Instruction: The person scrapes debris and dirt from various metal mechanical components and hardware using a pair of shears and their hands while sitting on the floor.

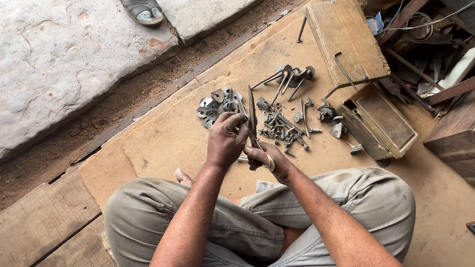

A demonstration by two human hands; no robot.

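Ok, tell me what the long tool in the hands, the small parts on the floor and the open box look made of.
Long tool: apparently dull, dark metal, slim and rigid, gripped by the left hand and right hand.
Small parts: grey, tarnished metal by their dull sheen; bolts and washer-like discs.
Open box: likely unpainted wood, going by its worn brown, grainy lid.

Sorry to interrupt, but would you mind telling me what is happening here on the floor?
A person sits cross-legged on a board and holds a long thin metal tool upright with both hands: the left hand grips near its middle, the right hand its lower end. Just beyond the hands lie a pile of washers and scattered bolts and small parts. An open wooden box stands to the right.
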